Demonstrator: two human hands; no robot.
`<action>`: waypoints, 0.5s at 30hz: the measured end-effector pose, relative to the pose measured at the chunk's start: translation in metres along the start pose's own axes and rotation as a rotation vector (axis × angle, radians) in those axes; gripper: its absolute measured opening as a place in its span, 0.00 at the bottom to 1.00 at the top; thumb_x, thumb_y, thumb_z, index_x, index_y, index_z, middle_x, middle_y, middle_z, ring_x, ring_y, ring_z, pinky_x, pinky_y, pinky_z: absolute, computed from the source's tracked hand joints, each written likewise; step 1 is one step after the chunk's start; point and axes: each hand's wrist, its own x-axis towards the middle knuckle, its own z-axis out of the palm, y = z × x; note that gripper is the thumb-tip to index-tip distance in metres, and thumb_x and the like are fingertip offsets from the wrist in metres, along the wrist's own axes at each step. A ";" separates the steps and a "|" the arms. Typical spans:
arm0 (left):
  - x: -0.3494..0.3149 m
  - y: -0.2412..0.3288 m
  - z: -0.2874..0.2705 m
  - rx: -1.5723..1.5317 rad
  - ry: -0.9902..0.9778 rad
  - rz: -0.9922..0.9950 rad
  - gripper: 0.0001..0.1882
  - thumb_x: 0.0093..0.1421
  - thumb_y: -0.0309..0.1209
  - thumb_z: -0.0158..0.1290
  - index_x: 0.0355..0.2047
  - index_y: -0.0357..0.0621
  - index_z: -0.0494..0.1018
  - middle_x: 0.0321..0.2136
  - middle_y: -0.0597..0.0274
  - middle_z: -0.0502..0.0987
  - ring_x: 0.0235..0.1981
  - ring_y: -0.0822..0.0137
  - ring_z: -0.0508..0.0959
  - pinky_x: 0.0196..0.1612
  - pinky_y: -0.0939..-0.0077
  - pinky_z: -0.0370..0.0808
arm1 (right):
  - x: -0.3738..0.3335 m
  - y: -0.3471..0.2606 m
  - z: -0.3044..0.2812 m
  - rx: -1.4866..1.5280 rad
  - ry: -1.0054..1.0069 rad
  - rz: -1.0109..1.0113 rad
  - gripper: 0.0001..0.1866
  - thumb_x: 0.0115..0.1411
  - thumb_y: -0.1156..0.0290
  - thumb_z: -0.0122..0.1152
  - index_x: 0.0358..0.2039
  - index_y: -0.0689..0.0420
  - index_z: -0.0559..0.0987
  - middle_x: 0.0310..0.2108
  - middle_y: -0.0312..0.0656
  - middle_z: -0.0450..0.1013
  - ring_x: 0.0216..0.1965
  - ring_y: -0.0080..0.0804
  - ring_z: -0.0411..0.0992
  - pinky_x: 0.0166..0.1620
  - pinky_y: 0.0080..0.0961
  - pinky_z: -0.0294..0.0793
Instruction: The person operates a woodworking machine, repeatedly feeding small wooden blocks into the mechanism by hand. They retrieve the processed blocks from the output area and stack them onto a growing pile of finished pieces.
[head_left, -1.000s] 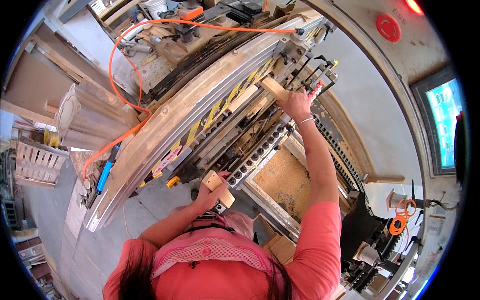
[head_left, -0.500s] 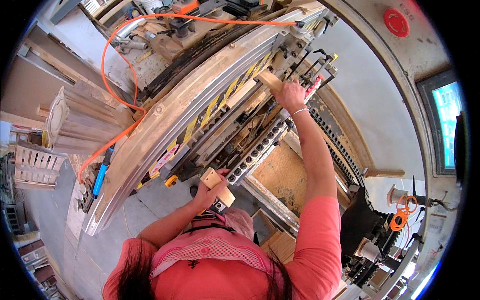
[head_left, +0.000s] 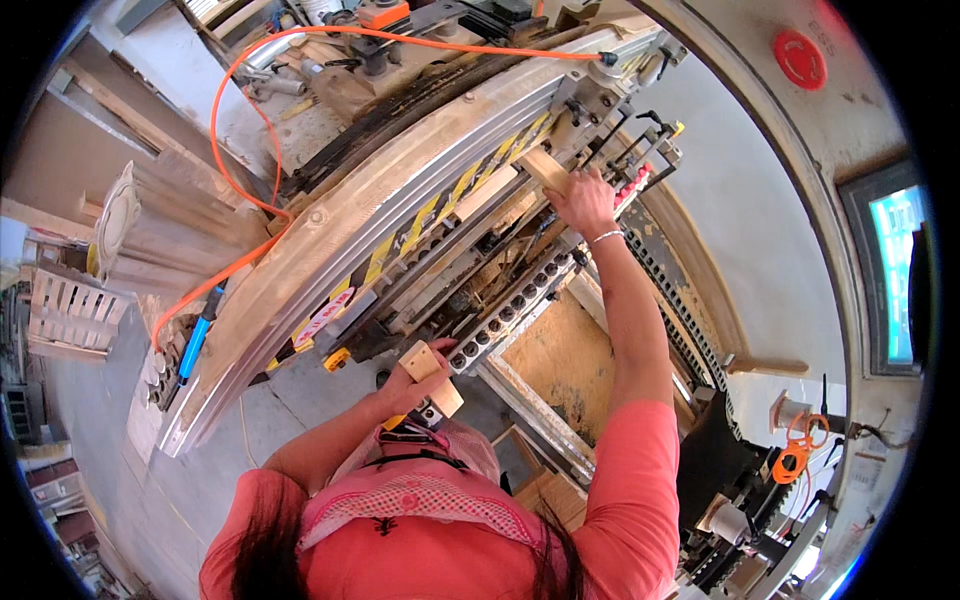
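My left hand [head_left: 428, 378] is closed around a short pale wooden block [head_left: 420, 361] with small holes in its face, held low in front of my body near the end of the machine's row of round black fittings [head_left: 505, 315]. My right arm reaches far forward. At the machine's far end, my right hand [head_left: 584, 203] grips the near end of another flat wooden piece [head_left: 543, 168], its thumb low on the side and its fingers over the end. Another pale wooden piece [head_left: 486, 193] lies beside the yellow-and-black striped strip [head_left: 455, 195].
A curved metal-and-wood beam [head_left: 350, 190] runs along the machine's left, with an orange air hose [head_left: 230, 268] and a blue air gun [head_left: 197, 345] there. To the right are a red stop button [head_left: 800, 60] and a screen [head_left: 895, 265]. A sawdust-covered panel [head_left: 555, 355] sits below.
The view has shifted slightly. My right hand's fingers lie a little differently over the end of the far wooden piece. My left hand keeps its hold on the block.
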 end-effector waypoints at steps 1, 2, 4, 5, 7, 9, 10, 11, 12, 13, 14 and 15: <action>0.000 0.000 0.000 -0.014 -0.008 -0.008 0.06 0.58 0.27 0.51 0.36 0.41 0.69 0.52 0.57 0.67 0.44 0.74 0.69 0.42 0.75 0.68 | 0.000 0.000 -0.002 0.004 -0.004 0.004 0.28 0.52 0.43 0.56 0.32 0.60 0.78 0.33 0.45 0.76 0.44 0.40 0.70 0.42 0.36 0.72; 0.000 0.001 0.000 -0.028 -0.015 -0.015 0.06 0.58 0.27 0.51 0.35 0.41 0.69 0.52 0.57 0.67 0.44 0.74 0.69 0.43 0.75 0.68 | 0.001 0.000 -0.003 0.008 -0.009 0.007 0.28 0.52 0.44 0.56 0.32 0.60 0.78 0.33 0.45 0.76 0.44 0.40 0.70 0.42 0.36 0.72; -0.002 0.001 0.000 -0.036 -0.026 -0.031 0.05 0.58 0.27 0.51 0.35 0.42 0.69 0.51 0.57 0.67 0.44 0.75 0.69 0.43 0.75 0.68 | 0.003 0.001 -0.001 -0.020 -0.033 0.011 0.27 0.52 0.43 0.57 0.31 0.59 0.79 0.32 0.44 0.76 0.44 0.39 0.70 0.41 0.35 0.73; -0.001 0.001 0.000 -0.032 -0.033 -0.036 0.06 0.58 0.27 0.51 0.35 0.42 0.69 0.51 0.57 0.67 0.43 0.75 0.69 0.43 0.75 0.68 | 0.002 0.002 -0.002 -0.018 -0.038 0.013 0.28 0.52 0.43 0.56 0.31 0.59 0.79 0.32 0.44 0.76 0.44 0.39 0.70 0.41 0.35 0.73; -0.003 0.002 0.001 -0.095 -0.017 -0.095 0.08 0.58 0.29 0.52 0.37 0.42 0.69 0.49 0.59 0.69 0.40 0.76 0.70 0.41 0.76 0.68 | 0.003 0.001 0.001 -0.013 -0.023 0.002 0.28 0.52 0.42 0.56 0.30 0.60 0.79 0.32 0.44 0.76 0.45 0.39 0.70 0.40 0.36 0.73; -0.004 0.007 0.003 -0.091 0.003 -0.097 0.10 0.58 0.30 0.52 0.39 0.42 0.69 0.48 0.60 0.69 0.38 0.76 0.70 0.40 0.76 0.69 | 0.003 0.002 0.005 -0.036 0.023 0.003 0.27 0.52 0.43 0.56 0.29 0.60 0.78 0.31 0.45 0.76 0.44 0.40 0.71 0.38 0.37 0.74; -0.005 0.010 0.004 -0.088 0.023 -0.099 0.10 0.58 0.30 0.52 0.40 0.42 0.69 0.47 0.61 0.70 0.37 0.76 0.71 0.40 0.77 0.69 | 0.003 0.001 0.007 -0.034 0.055 -0.014 0.27 0.52 0.43 0.57 0.29 0.59 0.78 0.31 0.46 0.76 0.44 0.41 0.71 0.38 0.38 0.74; -0.005 0.007 0.004 -0.032 0.032 -0.017 0.12 0.58 0.32 0.52 0.42 0.42 0.69 0.43 0.63 0.71 0.36 0.76 0.71 0.40 0.77 0.69 | 0.003 0.001 0.007 -0.021 0.052 -0.010 0.26 0.52 0.44 0.58 0.29 0.59 0.78 0.30 0.47 0.76 0.42 0.42 0.72 0.38 0.38 0.74; -0.008 0.010 0.005 -0.028 0.070 -0.003 0.12 0.58 0.32 0.52 0.42 0.43 0.69 0.42 0.63 0.72 0.36 0.76 0.71 0.39 0.77 0.69 | 0.003 -0.001 0.004 -0.007 0.049 -0.007 0.26 0.51 0.45 0.58 0.28 0.60 0.78 0.30 0.48 0.76 0.41 0.44 0.72 0.38 0.39 0.74; -0.010 0.013 0.005 -0.024 0.109 0.012 0.12 0.59 0.32 0.52 0.42 0.43 0.69 0.41 0.64 0.72 0.36 0.76 0.71 0.39 0.77 0.69 | 0.002 -0.003 0.000 0.010 0.059 0.000 0.25 0.51 0.46 0.59 0.27 0.60 0.78 0.29 0.49 0.76 0.40 0.45 0.73 0.39 0.39 0.74; -0.013 0.015 0.006 -0.019 0.148 0.026 0.13 0.59 0.32 0.52 0.42 0.43 0.69 0.40 0.64 0.72 0.36 0.75 0.71 0.39 0.76 0.70 | 0.001 -0.005 -0.002 0.028 0.067 0.006 0.25 0.50 0.46 0.60 0.27 0.60 0.78 0.29 0.49 0.76 0.38 0.46 0.74 0.40 0.39 0.74; -0.015 0.014 0.006 0.039 0.199 0.106 0.13 0.59 0.33 0.52 0.43 0.43 0.68 0.35 0.65 0.72 0.36 0.75 0.72 0.39 0.76 0.70 | 0.000 -0.002 0.001 -0.004 0.102 -0.009 0.24 0.49 0.47 0.60 0.26 0.60 0.78 0.29 0.49 0.76 0.37 0.45 0.74 0.41 0.39 0.74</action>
